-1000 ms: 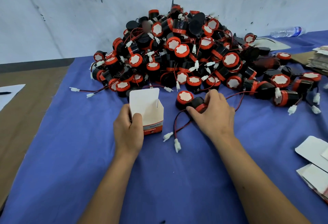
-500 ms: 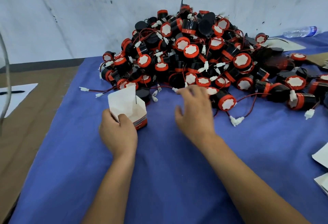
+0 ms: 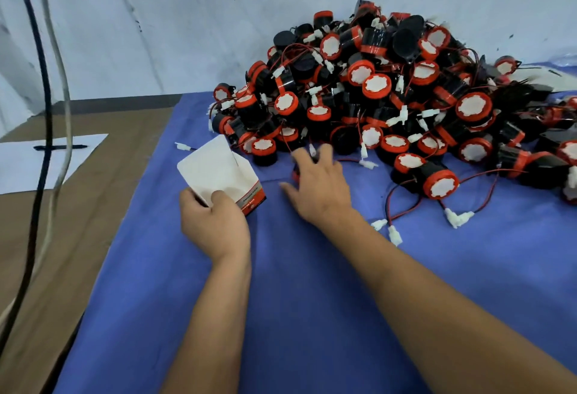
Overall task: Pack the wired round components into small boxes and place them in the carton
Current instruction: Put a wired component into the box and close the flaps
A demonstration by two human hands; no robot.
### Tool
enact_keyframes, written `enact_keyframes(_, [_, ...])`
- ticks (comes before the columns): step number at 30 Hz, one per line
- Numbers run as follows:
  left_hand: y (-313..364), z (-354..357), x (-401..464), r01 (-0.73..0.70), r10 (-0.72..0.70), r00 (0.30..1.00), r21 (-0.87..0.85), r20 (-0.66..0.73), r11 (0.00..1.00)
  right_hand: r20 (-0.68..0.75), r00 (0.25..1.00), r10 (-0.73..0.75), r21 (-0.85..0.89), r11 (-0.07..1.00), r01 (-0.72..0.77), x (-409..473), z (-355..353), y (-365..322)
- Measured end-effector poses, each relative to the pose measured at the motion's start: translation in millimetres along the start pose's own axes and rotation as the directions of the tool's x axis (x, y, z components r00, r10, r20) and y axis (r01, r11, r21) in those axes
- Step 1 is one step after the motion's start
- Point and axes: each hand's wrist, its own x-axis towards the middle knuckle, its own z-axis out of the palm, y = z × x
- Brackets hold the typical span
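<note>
**One box open, the pile hardly touched**

Nearest to the viewer, two bare forearms reach out over the blue cloth (image 3: pixel 312 315) that covers the worktop. The left hand (image 3: pixel 215 225) holds a small box (image 3: pixel 223 175) — its fingers are curled around the near wall, with one finger over the rim. The box stands on the cloth and leans to the far left; its mouth is open and points upward and away, and the white lid flap stands up on the far side. So its long axis runs from the red and black base, near right, to the flap, far left. As far as the view shows, the inside is white and no component is in it.

Just to the right, the right hand (image 3: pixel 318 184) lies with the fingers spread and nearly straight, the fingertips at the near edge of the pile of round components (image 3: pixel 390 97). A dark object is partly hidden under its fingers, and I cannot tell whether the hand has taken hold of it.

Beyond the hands the pile rises against the grey wall (image 3: pixel 156 34): black bodies with red caps, lying in all directions, with red and black wires and white plugs tangled between them.

My judgement — the task is at an early step. No packed box and no carton are in view, so nearly everything is left: fill this box, close it, place it, and repeat.

At far left, a white sheet (image 3: pixel 40 162) with a pen lies on the brown surface.
</note>
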Motion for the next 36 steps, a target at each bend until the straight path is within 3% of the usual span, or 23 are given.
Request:
enact_keyframes(4, [-0.5, 6.0, -12.2, 0.043, -0.056, 0.977, 0.064, 0.207, 0.997, -0.135, 0.988, 0.075, 0.052, 0.996, -0.069, -28.9, -22.3, 48.5])
enact_keyframes(6, [-0.7, 10.1, -21.0, -0.022, -0.022, 0.935, 0.12, 0.355, 0.992, -0.217, 0.964, 0.151, 0.132, 0.983, -0.125, -44.1, -30.7, 72.0])
enact_keyframes(9, [0.4, 13.2, -34.4, -0.192, 0.094, 0.826, 0.121, 0.556, 0.974, -0.294, 0.875, 0.384, 0.409, 0.878, -0.248, -59.5, -53.3, 102.0])
enact_keyframes(11, [0.5, 12.5, -40.6, -0.322, 0.182, 0.75, 0.111, 0.636, 0.94, -0.283, 0.834, 0.473, 0.632, 0.746, -0.209, -67.7, -68.7, 113.5])
enact_keyframes(13, [-0.7, 12.3, -41.4, -0.354, 0.209, 0.734, 0.102, 0.646, 0.93, -0.199, 0.85, 0.489, 0.866, 0.493, -0.081, -71.1, -77.8, 116.5])
enact_keyframes(15, [-1.8, 12.4, -39.2, -0.32, 0.184, 0.761, 0.115, 0.622, 0.94, -0.035, 0.914, 0.403, 0.998, 0.056, 0.014, -71.0, -83.4, 114.1])
enact_keyframes(17, [-2.7, 13.2, -36.6, -0.292, 0.162, 0.788, 0.129, 0.594, 0.948, 0.073, 0.974, 0.216, 0.94, -0.341, 0.005, -70.6, -88.9, 109.9])
enact_keyframes(19, [-2.2, 13.7, -34.9, -0.278, 0.151, 0.809, 0.143, 0.568, 0.95, 0.083, 0.995, 0.054, 0.858, -0.511, -0.044, -71.7, -90.7, 105.6])
enact_keyframes(24, [-1.1, 14.0, -34.6, -0.233, 0.121, 0.82, 0.132, 0.559, 0.964, 0.211, 0.977, -0.011, 0.872, -0.451, -0.193, -72.3, -83.4, 89.1])
enact_keyframes(29, [1.2, 13.6, -40.6, -0.245, 0.124, 0.776, 0.113, 0.619, 0.963, 0.285, 0.956, -0.074, 0.859, -0.422, -0.289, -78.6, -73.1, 79.3])
enact_keyframes(32, [4.0, 11.8, -47.0, -0.269, 0.114, 0.725, 0.128, 0.679, 0.954, 0.253, 0.967, -0.037, 0.943, -0.215, -0.255, -79.7, -76.7, 73.2])
enact_keyframes(36, [6.7, 10.6, -51.5, -0.507, 0.204, 0.654, 0.223, 0.728, 0.832, 0.095, 0.988, -0.118, 0.978, 0.197, -0.071, -86.8, -89.5, 56.4])
